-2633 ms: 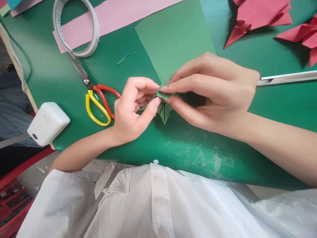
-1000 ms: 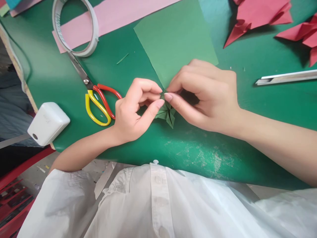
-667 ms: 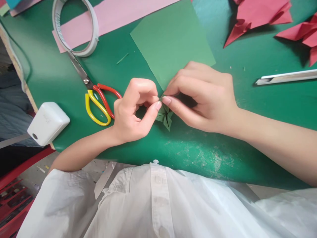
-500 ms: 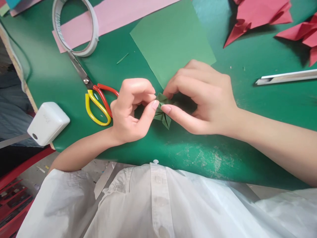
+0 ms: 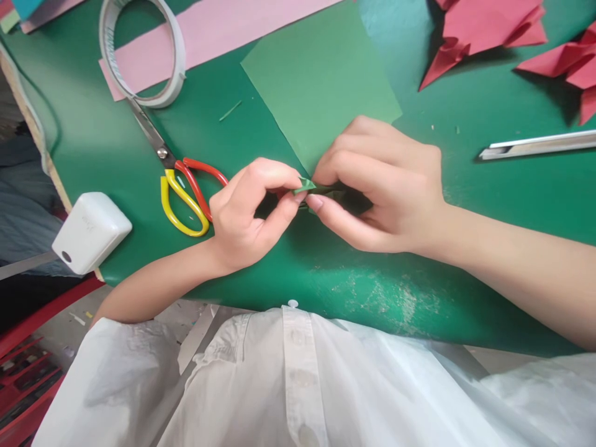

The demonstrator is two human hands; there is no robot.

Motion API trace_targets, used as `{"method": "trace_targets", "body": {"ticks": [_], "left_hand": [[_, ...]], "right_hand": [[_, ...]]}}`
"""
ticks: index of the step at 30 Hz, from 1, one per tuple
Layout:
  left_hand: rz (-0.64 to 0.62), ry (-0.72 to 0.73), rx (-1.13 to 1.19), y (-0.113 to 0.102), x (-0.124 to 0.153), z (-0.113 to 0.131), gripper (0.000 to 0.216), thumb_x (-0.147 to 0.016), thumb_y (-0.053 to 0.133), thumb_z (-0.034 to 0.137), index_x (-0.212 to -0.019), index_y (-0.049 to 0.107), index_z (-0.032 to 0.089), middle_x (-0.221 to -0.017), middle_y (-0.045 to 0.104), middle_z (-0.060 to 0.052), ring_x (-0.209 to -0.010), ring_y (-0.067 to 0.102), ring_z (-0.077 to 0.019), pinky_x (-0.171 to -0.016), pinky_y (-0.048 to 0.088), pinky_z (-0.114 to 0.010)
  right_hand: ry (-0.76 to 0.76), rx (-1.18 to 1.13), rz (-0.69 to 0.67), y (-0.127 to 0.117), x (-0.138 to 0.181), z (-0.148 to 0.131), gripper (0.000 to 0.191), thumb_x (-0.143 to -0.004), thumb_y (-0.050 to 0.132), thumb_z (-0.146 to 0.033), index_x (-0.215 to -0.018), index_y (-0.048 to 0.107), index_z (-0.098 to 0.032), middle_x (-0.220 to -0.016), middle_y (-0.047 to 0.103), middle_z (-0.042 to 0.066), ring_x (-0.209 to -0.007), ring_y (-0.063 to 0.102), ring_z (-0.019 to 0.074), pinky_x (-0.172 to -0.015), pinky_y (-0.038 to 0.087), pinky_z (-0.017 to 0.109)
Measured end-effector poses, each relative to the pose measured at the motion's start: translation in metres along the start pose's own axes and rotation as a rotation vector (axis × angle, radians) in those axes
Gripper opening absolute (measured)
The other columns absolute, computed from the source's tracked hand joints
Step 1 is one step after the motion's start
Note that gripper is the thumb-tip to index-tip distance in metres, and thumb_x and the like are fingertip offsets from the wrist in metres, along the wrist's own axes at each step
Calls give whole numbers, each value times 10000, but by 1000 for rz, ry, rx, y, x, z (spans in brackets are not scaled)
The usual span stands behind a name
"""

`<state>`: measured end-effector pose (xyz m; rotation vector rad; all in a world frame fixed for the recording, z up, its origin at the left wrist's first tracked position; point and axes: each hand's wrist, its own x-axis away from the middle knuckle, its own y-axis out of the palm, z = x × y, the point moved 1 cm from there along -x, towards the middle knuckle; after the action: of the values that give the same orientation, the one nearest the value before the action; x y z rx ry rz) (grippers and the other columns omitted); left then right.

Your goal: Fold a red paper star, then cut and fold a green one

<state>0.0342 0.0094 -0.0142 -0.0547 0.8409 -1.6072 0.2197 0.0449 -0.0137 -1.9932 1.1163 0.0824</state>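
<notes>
Between my two hands is a small folded green paper piece [image 5: 305, 185], mostly covered by my fingers. My left hand [image 5: 256, 211] is closed, pinching its left end between thumb and forefinger. From the other side, my right hand [image 5: 386, 186] pinches the same piece with thumb and curled fingers. Just beyond my knuckles lies a flat green paper sheet [image 5: 326, 81], partly under my right hand. Scissors [image 5: 162, 155] with one yellow and one red handle rest left of my left hand, slightly open.
A tape roll [image 5: 176, 81] sits on a pink paper strip [image 5: 251, 25] at the back left. Near the left edge stands a white box-shaped device [image 5: 90, 230]. Red folded paper figures [image 5: 488, 25] and a utility knife [image 5: 535, 147] lie on the right of the green table [image 5: 261, 288].
The folded green piece has turned in my fingers; its spread points no longer show, only a narrow folded edge. My left hand has shifted slightly right. The green sheet moved a little left.
</notes>
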Motion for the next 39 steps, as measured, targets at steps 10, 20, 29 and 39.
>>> {"method": "trace_targets", "body": {"ticks": [10,20,29,39], "left_hand": [[-20,120,-217,1,1,8,152,-909,607,112,-1003,557,220,-840,671,60,-657,663,-57,-592,559,-158],[20,178,-253,4,0,11,123,-927,589,129,-1001,585,227,-832,698,46,-652,677,-62,-625,570,-162],[-17,167,-233,2,0,15,200,-937,568,77,-1006,587,264,-961,757,39,-897,753,-105,-794,618,-173],[15,97,-186,4,3,10,181,-938,565,155,-1050,555,297,-904,746,58,-673,705,-79,-625,584,-178]], "right_hand": [[-42,152,46,5,3,-2,171,-877,507,-147,-751,423,-228,-659,486,0,-672,466,157,-575,386,331],[-104,269,102,8,5,-2,198,-869,496,-133,-713,417,-226,-632,449,-4,-649,443,147,-559,350,326],[-133,374,120,10,6,-1,219,-921,443,-161,-710,430,-219,-659,465,0,-657,452,138,-571,364,309],[-141,362,104,10,4,-2,243,-932,442,-155,-696,436,-215,-656,493,12,-654,450,149,-565,349,323]]}}
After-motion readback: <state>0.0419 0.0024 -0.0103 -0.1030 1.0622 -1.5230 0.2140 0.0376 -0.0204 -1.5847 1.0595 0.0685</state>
